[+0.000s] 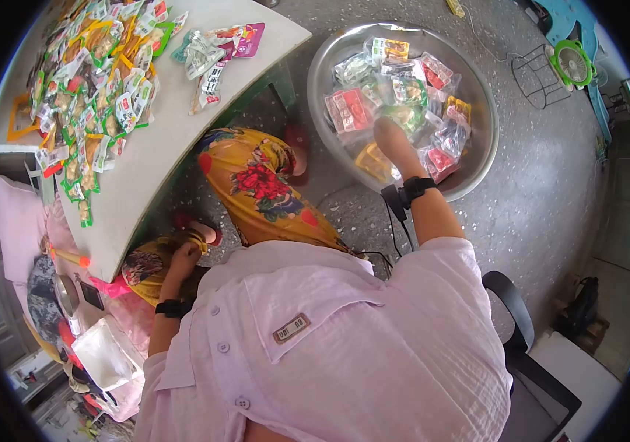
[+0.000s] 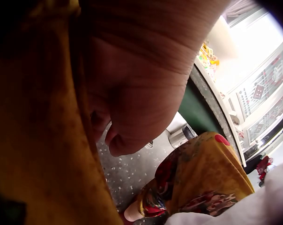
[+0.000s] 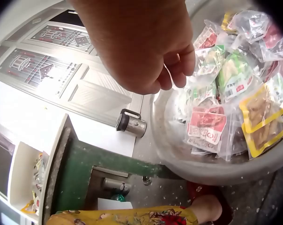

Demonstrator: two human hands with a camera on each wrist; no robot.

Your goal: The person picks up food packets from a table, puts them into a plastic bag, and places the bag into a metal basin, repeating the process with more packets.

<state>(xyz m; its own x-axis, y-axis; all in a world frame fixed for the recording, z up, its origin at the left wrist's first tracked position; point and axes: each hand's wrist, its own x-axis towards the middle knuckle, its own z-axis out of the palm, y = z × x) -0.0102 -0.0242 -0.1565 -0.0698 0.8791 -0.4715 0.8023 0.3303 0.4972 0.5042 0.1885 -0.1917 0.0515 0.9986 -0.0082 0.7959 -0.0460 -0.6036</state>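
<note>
My right hand reaches over a wide metal basin of sealed food packets. In the right wrist view its fingers hang loosely bent, with nothing seen in them. Close by lie a green-and-clear packet, a red-and-white packet and a yellow-edged packet. My left hand rests at the knee on yellow floral trousers. Its fingers are loosely curled and hold nothing visible; part of them is hidden behind the cloth.
A pale table at the left carries a large heap of small snack packets, and a few more packets lie apart. A steel jug stands beyond the basin. At the right are a green fan and a black chair.
</note>
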